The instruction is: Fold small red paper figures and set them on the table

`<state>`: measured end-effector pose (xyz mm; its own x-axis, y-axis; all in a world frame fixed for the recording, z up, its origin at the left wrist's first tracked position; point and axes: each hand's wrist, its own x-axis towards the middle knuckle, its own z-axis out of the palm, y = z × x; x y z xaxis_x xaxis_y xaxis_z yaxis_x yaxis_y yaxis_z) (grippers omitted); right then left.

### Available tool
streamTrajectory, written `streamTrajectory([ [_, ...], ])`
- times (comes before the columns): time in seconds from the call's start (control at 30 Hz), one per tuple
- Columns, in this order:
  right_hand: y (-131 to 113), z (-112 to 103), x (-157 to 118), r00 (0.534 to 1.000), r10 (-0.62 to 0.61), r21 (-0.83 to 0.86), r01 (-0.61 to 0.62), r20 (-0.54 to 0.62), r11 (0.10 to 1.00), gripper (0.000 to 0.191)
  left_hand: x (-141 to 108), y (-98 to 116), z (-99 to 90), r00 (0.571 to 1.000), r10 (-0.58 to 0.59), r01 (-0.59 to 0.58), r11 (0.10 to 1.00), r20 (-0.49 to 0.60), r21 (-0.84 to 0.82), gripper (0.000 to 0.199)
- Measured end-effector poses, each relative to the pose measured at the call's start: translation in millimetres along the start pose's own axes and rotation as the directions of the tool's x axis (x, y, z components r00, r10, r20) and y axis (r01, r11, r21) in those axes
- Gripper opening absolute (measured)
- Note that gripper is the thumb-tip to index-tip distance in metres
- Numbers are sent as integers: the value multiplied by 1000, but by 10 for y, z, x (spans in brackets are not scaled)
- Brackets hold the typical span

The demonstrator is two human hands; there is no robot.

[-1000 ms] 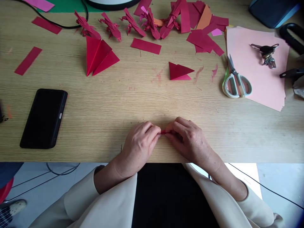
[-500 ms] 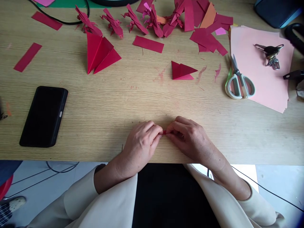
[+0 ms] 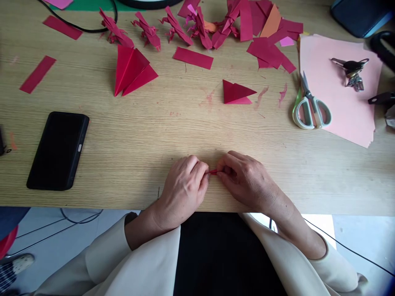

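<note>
A small piece of red paper [image 3: 213, 172] shows as a thin strip between my fingertips, near the table's front edge. My left hand [image 3: 187, 187] pinches its left end, and my right hand [image 3: 247, 179] pinches its right end. Most of the piece is hidden by my fingers. Beyond my hands lie a small folded red paper [image 3: 237, 92] and a larger folded red paper [image 3: 132, 72]. Several folded red figures [image 3: 177, 28] stand in a row along the back.
A black phone [image 3: 57, 150] lies at the left. Scissors [image 3: 311, 107] rest at the right, partly on a stack of pink paper [image 3: 339, 111] with metal clips [image 3: 354, 74]. Red strips [image 3: 193, 57] and scraps [image 3: 268, 51] lie toward the back. A black cable [image 3: 89, 30] crosses the back left.
My fingertips are slightly farther apart, and a bit more of the red paper shows between them. The larger folded red paper looks slightly shifted at its left flap.
</note>
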<state>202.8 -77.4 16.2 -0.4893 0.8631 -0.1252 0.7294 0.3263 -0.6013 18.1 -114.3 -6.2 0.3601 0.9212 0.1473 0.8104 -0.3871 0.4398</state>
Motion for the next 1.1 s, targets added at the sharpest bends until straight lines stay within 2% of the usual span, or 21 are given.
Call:
streamTrajectory([
  [0.33,-38,12,28,999,31,-24,-30,25,999,12,29,6,15,999,-47,48,998,-21,34,11],
  [0.73,-43,10,39,1000,4,-34,-3,13,999,16,42,-10,-14,995,-101,100,994,27,39,11],
  [0.83,-34,14,36,1000,-2,-26,2,12,1000,15,-24,-75,-28,999,-32,31,999,-26,-32,13],
  [0.93,-25,17,30,1000,-8,-28,8,9,1000,14,-137,-133,-62,987,140,-144,989,-79,-45,27],
  [1.0,-21,18,26,1000,-10,-29,10,8,1000,14,-205,-153,-89,970,239,-239,971,-50,14,35],
  [1.1,-19,16,22,1000,-8,-25,8,5,1000,14,-261,-158,-120,957,289,-291,951,41,107,43],
])
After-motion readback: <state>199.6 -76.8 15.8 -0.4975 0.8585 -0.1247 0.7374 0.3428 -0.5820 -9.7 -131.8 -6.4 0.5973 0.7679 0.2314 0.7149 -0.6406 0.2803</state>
